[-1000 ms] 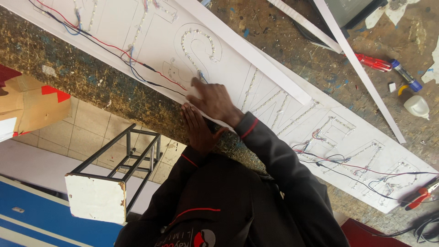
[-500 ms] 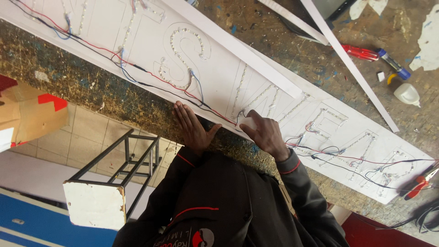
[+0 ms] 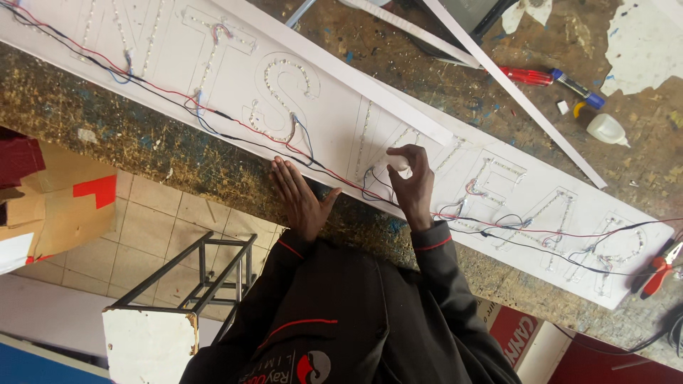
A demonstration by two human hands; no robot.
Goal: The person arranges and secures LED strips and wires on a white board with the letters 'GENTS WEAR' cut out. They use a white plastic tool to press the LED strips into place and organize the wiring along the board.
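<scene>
The left hand lies flat with the palm down and the fingers spread out, empty. It rests at the near edge of the long white board, where the board meets the rough table. The wrist is straight and the dark sleeve has a thin red line at the cuff.

The right hand is lifted a little above the board, with the wrist bent. Its fingers are curled together and they pinch a small white piece near the fingertips; what this piece is, I cannot tell. Just under this hand, the red and black wires run along the board and make small loops.

The board lies slanted across the table and carries outlines of big letters with rows of small lights inside them. Far from both hands, on the table, there are a red screwdriver, a small white bottle and red pliers.
</scene>
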